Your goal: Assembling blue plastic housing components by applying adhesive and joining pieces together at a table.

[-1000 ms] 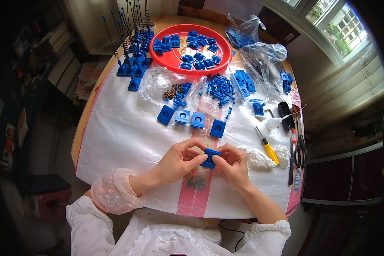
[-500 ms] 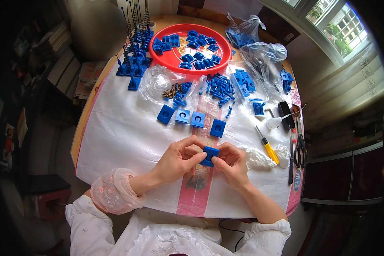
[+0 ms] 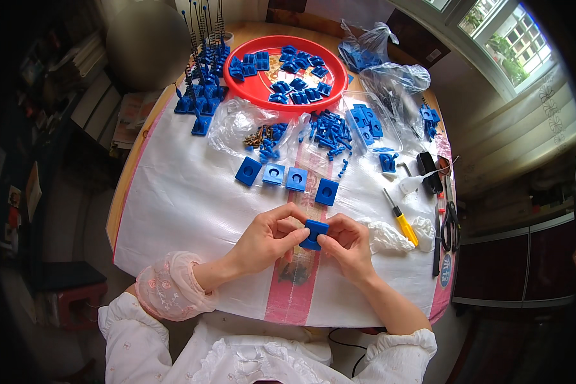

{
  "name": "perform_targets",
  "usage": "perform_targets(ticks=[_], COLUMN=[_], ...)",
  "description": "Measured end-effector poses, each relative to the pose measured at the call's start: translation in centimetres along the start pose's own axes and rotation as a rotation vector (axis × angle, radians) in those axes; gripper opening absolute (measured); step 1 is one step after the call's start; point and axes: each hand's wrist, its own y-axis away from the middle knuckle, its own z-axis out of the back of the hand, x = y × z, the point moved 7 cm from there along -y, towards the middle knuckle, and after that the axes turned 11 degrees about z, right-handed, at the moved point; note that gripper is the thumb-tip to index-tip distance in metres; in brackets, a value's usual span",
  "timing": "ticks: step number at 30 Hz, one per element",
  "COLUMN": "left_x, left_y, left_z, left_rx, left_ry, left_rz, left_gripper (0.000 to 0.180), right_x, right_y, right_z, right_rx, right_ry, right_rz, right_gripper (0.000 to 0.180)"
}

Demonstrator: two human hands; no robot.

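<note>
Between my two hands is a blue square plastic piece [image 3: 315,234], held above the table by fingers and thumbs. My left hand [image 3: 267,239] pinches its left side, thumb on the near face. On its right side my right hand [image 3: 349,246] closes in the same way. Just beyond lies a row of blue square plates: one solid-looking plate [image 3: 248,171] at the left, two with round holes [image 3: 285,177] in the middle, and another holed plate [image 3: 326,191] nearest my hands.
Farther back are a red tray [image 3: 230,83] of blue parts, loose blue pegs [image 3: 331,133], brass-coloured screws [image 3: 257,139] and a clear box [image 3: 390,137]. Spring-topped blue pieces [image 3: 205,96] stand far left. At right lie a yellow-handled screwdriver [image 3: 404,229], scissors [image 3: 451,227], white tissue [image 3: 387,238] and a white bottle [image 3: 411,185].
</note>
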Motion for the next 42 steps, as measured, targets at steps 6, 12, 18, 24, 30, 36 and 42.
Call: perform_targets(ticks=[6, 12, 18, 24, 30, 36, 42], left_x=[-0.02, -0.01, 0.20, -0.02, -0.06, -0.09, -0.06], left_y=[-0.01, -0.05, -0.11, -0.05, 0.02, 0.00, -0.01], left_z=[-0.01, 0.01, 0.01, -0.01, -0.04, -0.05, -0.07], left_rx=[0.006, 0.009, 0.007, 0.008, 0.005, 0.014, 0.016], left_ry=[-0.001, -0.003, -0.008, -0.002, 0.003, -0.001, 0.024], left_rz=[0.001, -0.007, -0.014, -0.001, 0.001, -0.021, -0.006], left_gripper=[0.013, 0.014, 0.014, 0.013, 0.013, 0.014, 0.014], right_x=[0.17, 0.23, 0.18, 0.27, 0.33, 0.46, 0.34], right_y=[-0.06, -0.14, -0.13, -0.15, -0.18, -0.15, -0.16], right_z=[-0.07, -0.17, -0.18, -0.23, -0.27, -0.30, -0.32], right_rx=[-0.001, -0.026, -0.024, -0.027, -0.026, -0.022, -0.029], right_ry=[0.009, 0.014, 0.005, -0.003, -0.003, 0.002, -0.017], right_rz=[-0.004, 0.038, 0.039, 0.037, 0.038, 0.035, 0.043], right_gripper=[0.014, 0.017, 0.017, 0.017, 0.017, 0.016, 0.017])
